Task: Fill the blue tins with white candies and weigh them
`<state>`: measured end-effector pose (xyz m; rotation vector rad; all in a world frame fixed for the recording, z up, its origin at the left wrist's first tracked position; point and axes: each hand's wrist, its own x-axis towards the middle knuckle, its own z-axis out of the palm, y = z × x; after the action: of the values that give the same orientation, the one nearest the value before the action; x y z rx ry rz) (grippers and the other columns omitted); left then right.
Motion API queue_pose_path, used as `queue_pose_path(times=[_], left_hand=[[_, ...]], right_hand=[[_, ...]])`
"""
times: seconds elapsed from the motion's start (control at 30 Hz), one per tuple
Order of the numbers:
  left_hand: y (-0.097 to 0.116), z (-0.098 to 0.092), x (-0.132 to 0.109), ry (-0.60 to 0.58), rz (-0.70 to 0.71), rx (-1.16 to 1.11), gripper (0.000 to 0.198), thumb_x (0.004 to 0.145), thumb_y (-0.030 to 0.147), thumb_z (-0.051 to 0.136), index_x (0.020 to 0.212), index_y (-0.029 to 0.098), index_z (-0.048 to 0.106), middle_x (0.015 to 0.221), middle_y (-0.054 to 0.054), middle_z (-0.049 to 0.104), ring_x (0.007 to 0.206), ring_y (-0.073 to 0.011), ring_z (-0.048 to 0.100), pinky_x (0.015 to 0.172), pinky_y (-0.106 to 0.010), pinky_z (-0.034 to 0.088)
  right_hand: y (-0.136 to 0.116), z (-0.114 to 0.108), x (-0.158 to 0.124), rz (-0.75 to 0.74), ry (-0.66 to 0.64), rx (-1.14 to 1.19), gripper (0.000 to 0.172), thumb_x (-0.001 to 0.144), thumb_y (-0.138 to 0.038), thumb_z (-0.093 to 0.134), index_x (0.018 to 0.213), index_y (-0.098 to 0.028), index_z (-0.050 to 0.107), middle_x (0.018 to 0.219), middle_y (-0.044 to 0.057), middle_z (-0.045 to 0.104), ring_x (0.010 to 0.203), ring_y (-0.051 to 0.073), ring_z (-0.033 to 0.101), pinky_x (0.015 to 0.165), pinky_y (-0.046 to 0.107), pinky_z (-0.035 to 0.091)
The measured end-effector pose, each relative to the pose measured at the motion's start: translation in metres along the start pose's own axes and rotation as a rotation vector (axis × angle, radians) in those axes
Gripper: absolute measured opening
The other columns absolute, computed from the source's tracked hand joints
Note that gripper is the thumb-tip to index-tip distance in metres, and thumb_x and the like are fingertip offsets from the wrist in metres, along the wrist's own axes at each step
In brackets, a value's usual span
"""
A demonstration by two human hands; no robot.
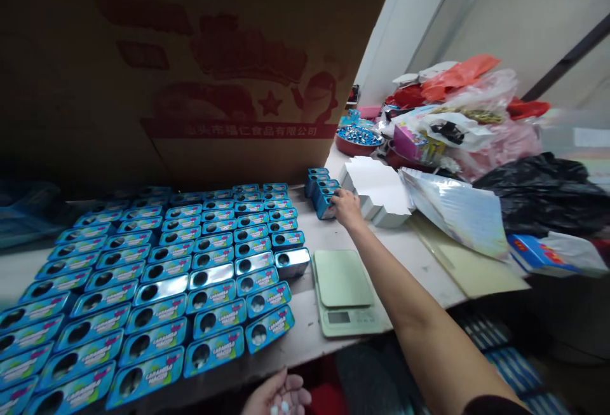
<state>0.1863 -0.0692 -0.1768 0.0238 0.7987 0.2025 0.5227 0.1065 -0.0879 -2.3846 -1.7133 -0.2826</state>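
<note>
My right hand (347,209) reaches to a small group of blue tins (320,187) beside the cardboard box, its fingers closed around the end of the nearest one. My left hand (281,396) is low at the table's front edge, palm up and cupped, with a few small white candies (284,407) in it. Rows of blue candy tins (219,312) with round openings cover the left side of the table; white pieces show inside a few at the front right. Between them and my right forearm lies a flat kitchen scale (344,285).
A large cardboard box (238,84) stands behind the tins. White paper sheets (376,183), a black plastic bag (543,192), a red bowl (359,142) of small blue wrapped pieces and heaped plastic bags (476,100) crowd the right side.
</note>
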Motion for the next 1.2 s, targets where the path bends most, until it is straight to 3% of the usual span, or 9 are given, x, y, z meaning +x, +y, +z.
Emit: queue_pose_path(times=[0.23, 0.37, 0.53, 0.63, 0.73, 0.8, 0.87, 1.0, 1.2], left_hand=[[-0.012, 0.009, -0.017, 0.007, -0.028, -0.082, 0.021, 0.075, 0.027, 0.055, 0.069, 0.008, 0.06, 0.061, -0.008, 0.063, 0.048, -0.0096, 0.056, 0.042, -0.016, 0.038], [-0.02, 0.012, -0.02, -0.004, -0.033, -0.128, 0.019, 0.076, 0.026, 0.055, 0.069, 0.008, 0.056, 0.052, -0.001, 0.054, 0.038, -0.0023, 0.042, 0.035, -0.01, 0.026], [-0.028, 0.018, -0.027, -0.027, 0.023, -0.067, 0.015, 0.08, 0.023, 0.049, 0.075, 0.01, 0.055, 0.049, 0.003, 0.049, 0.032, 0.0003, 0.03, 0.03, -0.01, 0.021], [-0.03, 0.023, -0.034, -0.036, 0.067, -0.043, 0.015, 0.081, 0.014, 0.046, 0.092, 0.012, 0.055, 0.066, -0.002, 0.06, 0.042, -0.0024, 0.048, 0.038, -0.011, 0.035], [-0.03, 0.026, -0.037, -0.076, 0.155, -0.064, 0.027, 0.082, 0.008, 0.041, 0.107, 0.013, 0.051, 0.082, -0.006, 0.064, 0.066, -0.0094, 0.061, 0.055, -0.018, 0.046], [-0.031, 0.025, -0.038, -0.154, 0.174, -0.073, 0.03, 0.084, 0.015, 0.04, 0.112, 0.014, 0.049, 0.077, -0.005, 0.064, 0.058, -0.0094, 0.059, 0.05, -0.019, 0.045], [-0.031, 0.024, -0.039, -0.224, 0.144, -0.057, 0.035, 0.085, 0.026, 0.038, 0.118, 0.015, 0.046, 0.074, -0.003, 0.064, 0.047, -0.0083, 0.054, 0.042, -0.02, 0.041], [-0.033, 0.023, -0.04, -0.227, 0.091, 0.02, 0.042, 0.085, 0.034, 0.036, 0.123, 0.017, 0.041, 0.09, -0.008, 0.064, 0.047, -0.0084, 0.054, 0.04, -0.02, 0.038], [-0.035, 0.03, -0.039, -0.134, 0.04, 0.112, 0.05, 0.082, 0.035, 0.042, 0.127, 0.013, 0.037, 0.113, -0.015, 0.056, 0.087, -0.0197, 0.06, 0.067, -0.029, 0.047]], right_hand=[[-0.001, -0.051, -0.059, -0.224, -0.025, -0.017, 0.02, 0.083, -0.028, 0.045, 0.093, -0.02, 0.061, 0.107, 0.007, 0.054, 0.092, 0.02, 0.047, 0.079, 0.032, 0.035], [-0.009, -0.084, -0.112, -0.447, -0.068, -0.025, 0.019, 0.083, -0.031, 0.046, 0.089, -0.021, 0.061, 0.103, 0.006, 0.054, 0.089, 0.018, 0.046, 0.075, 0.029, 0.037], [-0.021, -0.1, -0.157, -0.454, -0.09, -0.017, 0.016, 0.082, -0.027, 0.049, 0.091, -0.019, 0.06, 0.1, 0.008, 0.056, 0.09, 0.02, 0.047, 0.076, 0.032, 0.037], [-0.04, -0.107, -0.199, -0.392, 0.014, 0.084, 0.02, 0.084, -0.029, 0.046, 0.096, -0.018, 0.057, 0.106, 0.007, 0.054, 0.097, 0.021, 0.045, 0.083, 0.034, 0.035], [-0.075, -0.101, -0.26, -0.495, -0.079, 0.288, 0.019, 0.085, -0.031, 0.04, 0.091, -0.022, 0.056, 0.094, 0.004, 0.057, 0.084, 0.017, 0.048, 0.072, 0.029, 0.038], [-0.1, -0.09, -0.298, -0.649, -0.209, 0.343, 0.018, 0.083, -0.032, 0.044, 0.092, -0.02, 0.054, 0.091, 0.004, 0.057, 0.08, 0.016, 0.047, 0.069, 0.029, 0.038], [-0.118, -0.077, -0.325, -0.59, -0.221, 0.321, 0.022, 0.08, -0.031, 0.048, 0.097, -0.017, 0.052, 0.091, 0.006, 0.056, 0.082, 0.018, 0.045, 0.069, 0.031, 0.036], [-0.127, -0.06, -0.343, -0.536, -0.203, 0.318, 0.021, 0.081, -0.026, 0.046, 0.098, -0.015, 0.051, 0.088, 0.006, 0.054, 0.082, 0.019, 0.043, 0.069, 0.033, 0.035], [-0.123, -0.051, -0.34, -0.598, -0.22, 0.447, 0.018, 0.08, -0.023, 0.046, 0.095, -0.016, 0.052, 0.093, 0.006, 0.054, 0.086, 0.017, 0.046, 0.074, 0.029, 0.039]])
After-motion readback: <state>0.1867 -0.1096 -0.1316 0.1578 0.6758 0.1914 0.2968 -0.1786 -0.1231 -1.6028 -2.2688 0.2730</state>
